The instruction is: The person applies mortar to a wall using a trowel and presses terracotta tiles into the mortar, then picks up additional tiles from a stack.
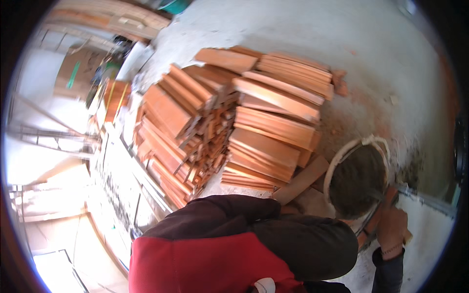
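My right hand (391, 227) is at the right, beside a round bucket (359, 178) of dark grey mix with a pale rim. Its fingers are closed round something I cannot make out, with a small pale wooden-looking piece (406, 237) at its edge. Narrow reddish pieces (378, 212) lie just under and beyond it. My left hand is not visible; my red-and-dark sleeve and legs fill the bottom middle. A loose brownish slab (303, 178) lies left of the bucket.
Large stacks of terracotta tile strips (266, 136) cover the middle floor (342, 29). At the left are cardboard (78, 73), strapped tiles (117, 97), metal frames and a bright area. A pale wall edge (430, 200) runs along the right; a green basin (171, 6) is at the top.
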Motion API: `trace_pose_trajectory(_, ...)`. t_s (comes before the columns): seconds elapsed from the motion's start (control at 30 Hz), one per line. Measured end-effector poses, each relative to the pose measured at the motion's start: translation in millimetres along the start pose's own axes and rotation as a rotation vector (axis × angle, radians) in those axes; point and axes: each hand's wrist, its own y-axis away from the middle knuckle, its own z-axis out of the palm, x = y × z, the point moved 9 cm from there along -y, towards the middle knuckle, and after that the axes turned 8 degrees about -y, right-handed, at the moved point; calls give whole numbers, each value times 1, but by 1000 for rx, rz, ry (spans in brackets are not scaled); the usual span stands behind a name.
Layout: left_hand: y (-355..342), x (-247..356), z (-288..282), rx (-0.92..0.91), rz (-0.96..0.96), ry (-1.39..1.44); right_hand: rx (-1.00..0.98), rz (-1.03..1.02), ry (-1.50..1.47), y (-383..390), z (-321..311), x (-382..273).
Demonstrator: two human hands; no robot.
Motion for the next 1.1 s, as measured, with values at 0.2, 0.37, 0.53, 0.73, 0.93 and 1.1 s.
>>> trace_pose_trajectory(0.2,16,-1,-13,-22,33,450,138,-249,-48,18,-38,21)
trace_pose_trajectory(0.37,56,10,-38,192,-76,601,212,-305,40,-20,23,5)
trace_pose_trajectory(0.53,125,58,-65,369,-135,845,327,-483,179,-40,58,-2)
trace_pose_trajectory(0.73,184,90,-79,754,-78,576,394,-608,85,-73,101,-34)
trace_pose_trajectory(0.93,256,113,-63,967,-168,477,321,-703,259,-120,153,-12)
trace_pose_trajectory(1.1,327,101,-18,1206,-348,272,133,-699,151,-131,134,-32)
